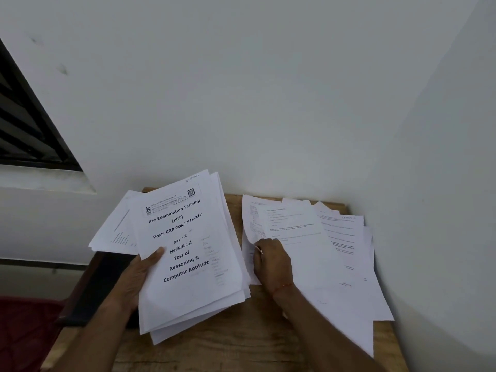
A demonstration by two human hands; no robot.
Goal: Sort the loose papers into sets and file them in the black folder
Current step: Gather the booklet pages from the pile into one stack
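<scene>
Head view: the left hand [139, 277] clamps the lower-left edge of a thick stack [188, 251], thumb across its cover sheet, holding it tilted above the wooden surface [241, 339]. Right of the stack, the loose papers [322, 251] lie fanned, their long sides running away toward the wall. The right hand [271, 261] is already on them, fingers curled round their edge nearest the stack, seemingly pinching a sheet; its fingertips are hidden. The black folder [104, 285] lies left of the stack, beneath the left hand, so filing would mean carrying sheets leftward. It is dark and mostly covered, and whether it lies open cannot be told.
</scene>
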